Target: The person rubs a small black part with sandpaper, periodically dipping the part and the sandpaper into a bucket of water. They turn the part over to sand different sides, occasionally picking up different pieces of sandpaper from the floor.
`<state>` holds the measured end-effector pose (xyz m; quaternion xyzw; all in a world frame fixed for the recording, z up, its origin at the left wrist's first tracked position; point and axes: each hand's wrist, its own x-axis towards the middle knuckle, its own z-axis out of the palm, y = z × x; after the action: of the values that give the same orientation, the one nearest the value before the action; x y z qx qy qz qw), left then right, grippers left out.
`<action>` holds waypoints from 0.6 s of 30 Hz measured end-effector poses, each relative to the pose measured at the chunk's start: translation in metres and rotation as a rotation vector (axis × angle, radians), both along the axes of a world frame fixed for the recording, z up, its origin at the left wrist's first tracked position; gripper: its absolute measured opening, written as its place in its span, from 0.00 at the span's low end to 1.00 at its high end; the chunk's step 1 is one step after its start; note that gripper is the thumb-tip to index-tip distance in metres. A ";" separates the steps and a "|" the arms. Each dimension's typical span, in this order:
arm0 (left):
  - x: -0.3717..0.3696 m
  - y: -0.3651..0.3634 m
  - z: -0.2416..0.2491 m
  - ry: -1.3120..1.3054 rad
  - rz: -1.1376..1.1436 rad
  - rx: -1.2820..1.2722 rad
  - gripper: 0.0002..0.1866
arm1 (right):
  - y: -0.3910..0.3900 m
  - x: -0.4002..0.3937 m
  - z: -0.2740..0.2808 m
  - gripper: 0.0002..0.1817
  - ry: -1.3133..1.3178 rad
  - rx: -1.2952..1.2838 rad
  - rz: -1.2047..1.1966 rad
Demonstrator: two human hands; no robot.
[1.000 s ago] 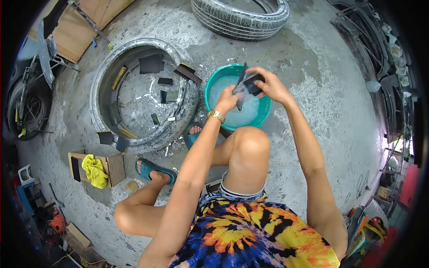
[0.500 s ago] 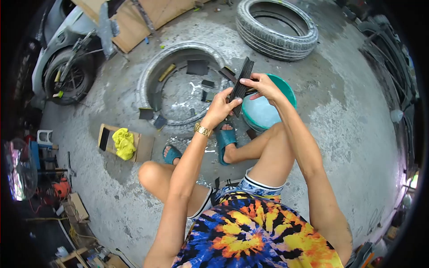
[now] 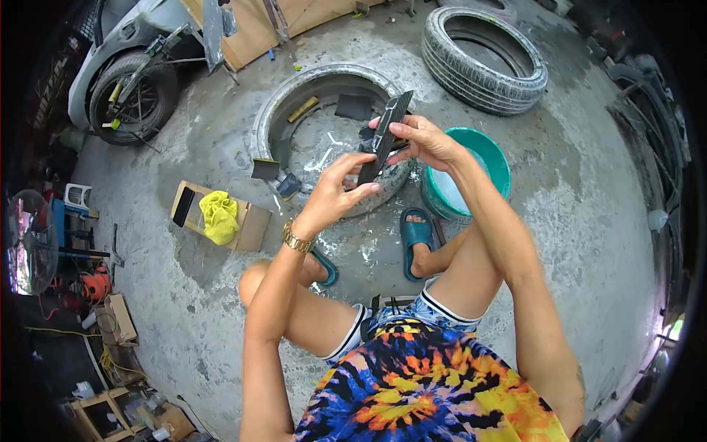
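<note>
A long black trim strip [image 3: 387, 132] with a carbon-fibre-like weave is held tilted over the tyre in front of me. My right hand [image 3: 428, 144] grips its right side, thumb on the face and fingers partly hidden behind. My left hand [image 3: 337, 188] has its thumb and fingers apart, fingertips right at the strip's lower left edge. Beneath lies a tyre [image 3: 271, 110] flat on the floor, with dark sheet pieces [image 3: 353, 107] and a yellowish block [image 3: 303, 109] on and inside it. A teal bucket [image 3: 498, 158] of cloudy water stands just right of my right hand.
A yellow cloth [image 3: 219, 218] lies on a small box [image 3: 254, 226] to the left. Another tyre [image 3: 482, 85] rests at the back right. A car wheel [image 3: 132, 99] is at the upper left, a fan [image 3: 33, 243] at the left edge. Car parts [image 3: 648, 132] line the right side.
My left hand has loosened from the strip, spreading its fingers and shifting left. The strip has turned slightly in my right hand. The camera view has shifted, moving the floor items rightward.
</note>
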<state>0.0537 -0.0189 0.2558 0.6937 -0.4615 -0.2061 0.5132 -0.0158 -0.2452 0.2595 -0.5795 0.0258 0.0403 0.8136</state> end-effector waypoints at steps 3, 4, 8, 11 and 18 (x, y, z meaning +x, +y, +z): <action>0.005 0.000 -0.011 0.140 0.056 0.016 0.24 | 0.006 0.011 -0.011 0.30 0.018 -0.015 -0.053; 0.005 -0.001 -0.015 0.186 0.072 -0.031 0.23 | 0.008 0.014 -0.010 0.29 0.050 -0.051 -0.079; 0.010 -0.003 -0.016 0.107 0.136 0.022 0.23 | 0.021 0.020 -0.015 0.27 0.105 -0.142 -0.157; 0.012 -0.003 -0.018 0.116 0.156 0.040 0.23 | 0.031 0.017 -0.022 0.30 0.074 -0.151 -0.121; 0.013 -0.003 -0.017 0.098 0.163 0.084 0.23 | 0.032 0.014 -0.023 0.29 0.127 -0.162 -0.073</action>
<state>0.0669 -0.0221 0.2390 0.7390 -0.3689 -0.2166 0.5204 -0.0017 -0.2127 0.2366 -0.6381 0.1015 0.0449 0.7619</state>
